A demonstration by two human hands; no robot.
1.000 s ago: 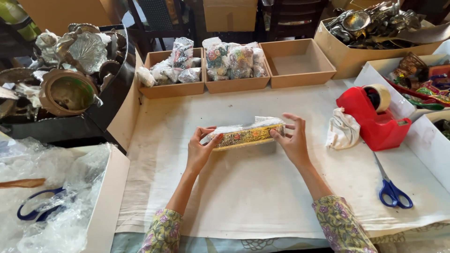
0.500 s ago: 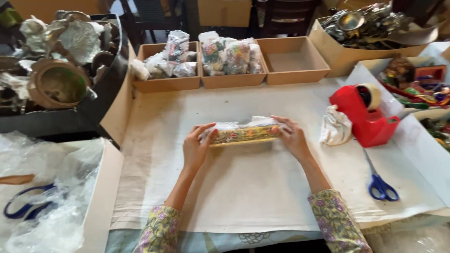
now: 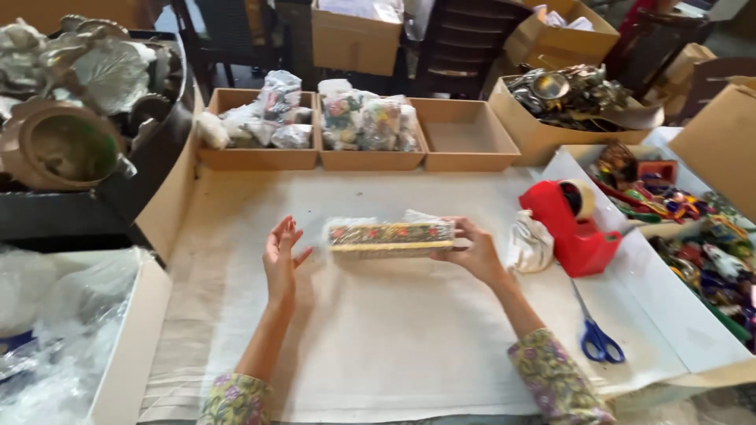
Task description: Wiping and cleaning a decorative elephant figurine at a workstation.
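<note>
A long narrow box with a colourful floral pattern, wrapped in clear plastic, lies across the middle of the white-covered table. My right hand grips its right end. A little to the left of the box's left end, my left hand is lifted off it with the fingers spread and the palm turned toward the box.
A red tape dispenser and a crumpled white cloth sit right of the box; blue scissors lie nearer. Three cardboard trays line the far edge, two with wrapped items. Metalware bins stand left and far right.
My left hand has let go of the box's left end and moved off to the left, fingers spread. My right hand keeps its grip on the right end.
</note>
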